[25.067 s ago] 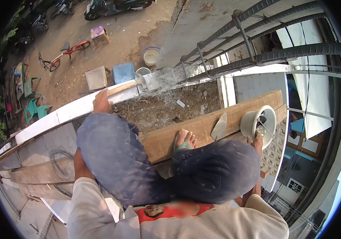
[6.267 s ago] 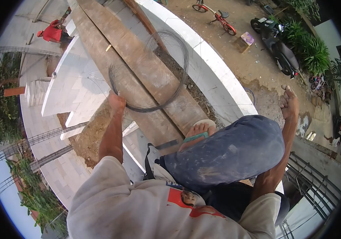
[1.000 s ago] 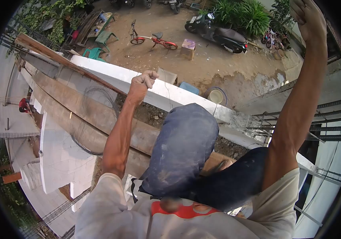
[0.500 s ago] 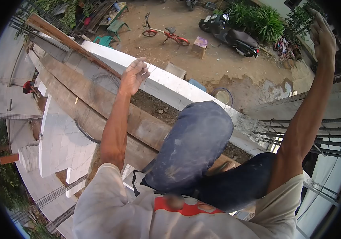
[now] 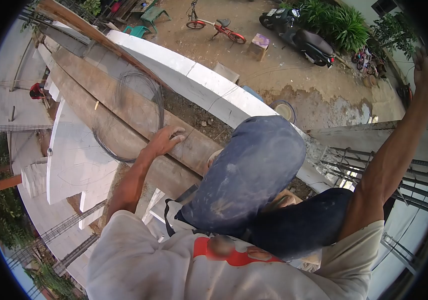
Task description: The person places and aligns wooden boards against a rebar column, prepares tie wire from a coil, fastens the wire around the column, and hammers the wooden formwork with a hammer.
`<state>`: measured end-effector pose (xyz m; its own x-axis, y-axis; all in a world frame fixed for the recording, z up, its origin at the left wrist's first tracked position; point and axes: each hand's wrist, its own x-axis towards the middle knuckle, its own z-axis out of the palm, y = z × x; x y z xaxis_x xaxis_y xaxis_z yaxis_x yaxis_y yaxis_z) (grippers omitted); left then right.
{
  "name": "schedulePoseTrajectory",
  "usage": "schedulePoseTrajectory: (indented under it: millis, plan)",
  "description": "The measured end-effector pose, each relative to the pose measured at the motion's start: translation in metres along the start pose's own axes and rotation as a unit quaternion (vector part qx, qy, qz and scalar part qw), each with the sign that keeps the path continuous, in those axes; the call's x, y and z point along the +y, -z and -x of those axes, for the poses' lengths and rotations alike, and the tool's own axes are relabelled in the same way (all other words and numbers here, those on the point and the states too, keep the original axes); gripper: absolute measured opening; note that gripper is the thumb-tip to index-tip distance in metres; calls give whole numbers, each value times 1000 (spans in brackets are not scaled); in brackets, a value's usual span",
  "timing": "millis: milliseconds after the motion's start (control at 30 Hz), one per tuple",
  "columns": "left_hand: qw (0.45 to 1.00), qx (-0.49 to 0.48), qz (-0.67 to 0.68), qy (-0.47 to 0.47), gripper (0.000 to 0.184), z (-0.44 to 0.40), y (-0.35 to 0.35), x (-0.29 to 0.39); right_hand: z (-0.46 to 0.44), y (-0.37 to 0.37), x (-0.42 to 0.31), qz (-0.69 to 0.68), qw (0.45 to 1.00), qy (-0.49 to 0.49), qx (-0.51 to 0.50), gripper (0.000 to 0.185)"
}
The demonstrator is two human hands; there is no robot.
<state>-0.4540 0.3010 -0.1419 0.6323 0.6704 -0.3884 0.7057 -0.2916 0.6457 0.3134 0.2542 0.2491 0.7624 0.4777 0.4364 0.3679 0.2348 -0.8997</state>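
Note:
My left hand (image 5: 165,140) is low over brown wooden planks (image 5: 119,112), its fingers loosely bent and apart. I see nothing in it. A large loose coil of thin dark wire (image 5: 161,100) lies on the planks just beyond and to the left of this hand. My right hand (image 5: 426,72) is raised at the far right with the fingers stretched upward, seemingly holding nothing. Below that arm, steel reinforcing bars (image 5: 404,172) jut out from a concrete beam. My bent knee (image 5: 254,170) in dusty blue trousers is between my arms.
A white block wall (image 5: 199,80) runs diagonally ahead. Beyond and below it are a red bicycle (image 5: 219,29), a scooter (image 5: 306,42) and a round bucket (image 5: 284,111). A long timber (image 5: 99,35) slants at upper left. Another person (image 5: 37,91) in red bends down at far left.
My left hand has come down from the wall's edge to the planks near the wire coil. My right hand has dropped and moved outward. The view has shifted slightly.

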Motion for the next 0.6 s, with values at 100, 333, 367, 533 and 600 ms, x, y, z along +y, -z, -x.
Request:
schedulePoseTrajectory:
  millis: [100, 333, 367, 533, 600]
  plan:
    - [999, 28, 31, -28, 42, 18, -4, -7, -12, 2, 7, 29, 999, 15, 14, 45]
    - [980, 128, -31, -150, 33, 46, -15, -9, 22, -77, -56, 43, 997, 47, 36, 19]
    - [977, 119, -81, -154, 33, 46, -20, -19, 21, -84, -67, 45, 997, 50, 45, 19]
    - [984, 105, -108, -91, 25, 33, -57, -68, -3, -91, -82, 118, 992, 42, 29, 19]
    - [979, 103, -170, -35, 19, 30, -62, -61, -3, -99, -86, 121, 991, 53, 21, 20]
